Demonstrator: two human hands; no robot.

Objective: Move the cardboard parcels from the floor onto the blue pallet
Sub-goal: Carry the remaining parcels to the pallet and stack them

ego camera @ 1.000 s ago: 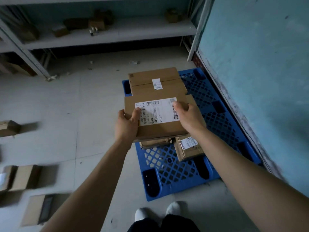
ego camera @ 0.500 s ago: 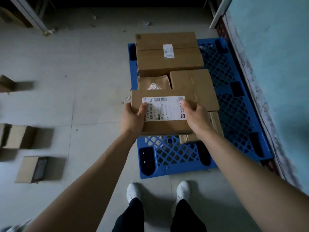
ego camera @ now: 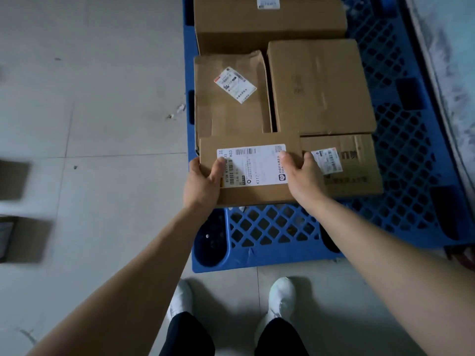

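Lower now, flat brown parcel (ego camera: 254,195), white barcode label (ego camera: 257,165) uppermost

labelled parcel (ego camera: 257,194), flat, over blue pallet (ego camera: 272,240)

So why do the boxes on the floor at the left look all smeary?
In the head view, the brown cardboard boxes at the left edge are smeared, probably from camera motion; the flat brown cardboard parcel with the white label reads sharp; the light is dim, with no glare.
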